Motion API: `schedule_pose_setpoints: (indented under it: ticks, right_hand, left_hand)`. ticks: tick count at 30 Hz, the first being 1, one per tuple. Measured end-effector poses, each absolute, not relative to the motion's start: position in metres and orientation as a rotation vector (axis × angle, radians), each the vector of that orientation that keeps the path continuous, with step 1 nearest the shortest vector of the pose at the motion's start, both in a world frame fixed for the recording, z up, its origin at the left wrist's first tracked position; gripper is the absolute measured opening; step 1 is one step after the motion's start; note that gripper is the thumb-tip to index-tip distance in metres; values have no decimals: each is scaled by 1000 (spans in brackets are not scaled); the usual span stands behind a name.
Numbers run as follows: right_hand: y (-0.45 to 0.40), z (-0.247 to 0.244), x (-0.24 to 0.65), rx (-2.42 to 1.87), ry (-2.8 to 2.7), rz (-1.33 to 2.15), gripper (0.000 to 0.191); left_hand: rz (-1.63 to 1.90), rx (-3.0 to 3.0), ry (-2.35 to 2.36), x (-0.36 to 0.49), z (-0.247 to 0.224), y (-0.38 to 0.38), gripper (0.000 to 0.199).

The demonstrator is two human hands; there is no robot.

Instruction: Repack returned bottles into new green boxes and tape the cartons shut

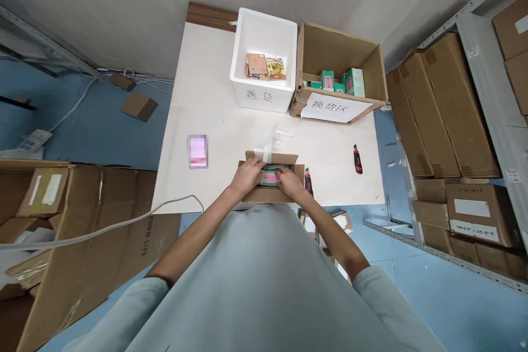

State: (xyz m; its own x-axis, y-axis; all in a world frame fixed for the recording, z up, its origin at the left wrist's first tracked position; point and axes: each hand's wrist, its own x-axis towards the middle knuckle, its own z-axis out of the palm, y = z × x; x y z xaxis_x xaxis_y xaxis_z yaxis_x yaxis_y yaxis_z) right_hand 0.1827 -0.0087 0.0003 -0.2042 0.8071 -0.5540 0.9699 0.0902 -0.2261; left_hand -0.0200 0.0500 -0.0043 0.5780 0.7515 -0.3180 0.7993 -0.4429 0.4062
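Close to the table's front edge sits a small opened cardboard box (pixel 264 194), its flaps folded out. Inside it lies a green and pink box (pixel 270 177), partly covered by my fingers. My left hand (pixel 246 175) is closed over the left side of the cardboard box, its fingertips near the back flap. Reaching in from the right, my right hand (pixel 290 183) pinches the right end of the green and pink box. Clear tape (pixel 267 148) sticks up from the back flap. A red and black utility knife (pixel 308 182) lies just right of the cardboard box.
Behind stand a white foam bin (pixel 264 98) holding booklets and a larger cardboard carton (pixel 342 100) holding green and pink boxes. A second utility knife (pixel 357 159) lies right, a blurred phone-like rectangle (pixel 198 152) left. A white cable (pixel 165 203) crosses the table's left front corner.
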Motion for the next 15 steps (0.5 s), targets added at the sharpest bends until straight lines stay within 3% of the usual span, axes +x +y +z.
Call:
schedule_pose_setpoints:
  ticks: [5,15]
  right_hand:
    - [-1,-21,170,1716,2076,-707,46]
    - [1,-46,162,1685,2147,-611,50]
  left_hand:
    - [-397,2261,1178,-11,-19,46,41]
    - [-420,2351,1164,-3,-54,40,59]
